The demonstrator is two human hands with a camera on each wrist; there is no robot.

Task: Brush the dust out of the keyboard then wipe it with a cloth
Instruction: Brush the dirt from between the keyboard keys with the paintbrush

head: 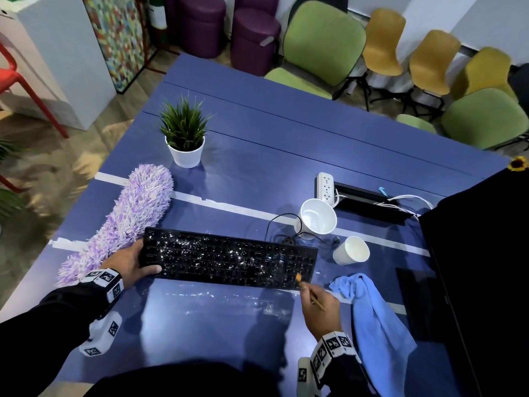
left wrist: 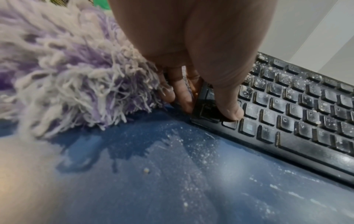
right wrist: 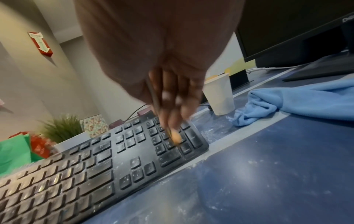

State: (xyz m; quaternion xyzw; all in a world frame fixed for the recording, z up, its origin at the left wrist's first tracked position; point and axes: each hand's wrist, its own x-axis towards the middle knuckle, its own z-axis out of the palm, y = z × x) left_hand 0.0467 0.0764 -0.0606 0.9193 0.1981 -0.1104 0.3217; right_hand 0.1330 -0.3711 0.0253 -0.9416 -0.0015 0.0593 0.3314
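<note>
Dust in white specks is seen scattered over the black keyboard (head: 229, 257), most thickly across its left and middle keys, and more lies on the blue table (head: 286, 156) along the keyboard's near edge. The keyboard lies flat on the table, running left to right in front of the person. Its left end is gripped by the left hand (head: 128, 263): the thumb is laid on the lower-left keys and the fingers (left wrist: 173, 89) are curled down behind the end edge. A thin brush (head: 310, 293) with a pale orange tip is pinched in the right hand (head: 320, 309), held like a pencil, and its tip is set on the number pad at the keyboard's right end; in the right wrist view the fingers and brush are blurred. A blue cloth (head: 378, 319) lies crumpled on the table just right of the right hand, untouched. A fluffy purple-and-white duster (head: 126, 216) lies to the left, touching the keyboard's far left corner and brushing the left hand. Two white paper cups (head: 317, 216) are found beyond the keyboard's right end, with a white power strip (head: 326, 186) behind them. A small potted plant (head: 185, 136) stands farther back on the left.
</note>
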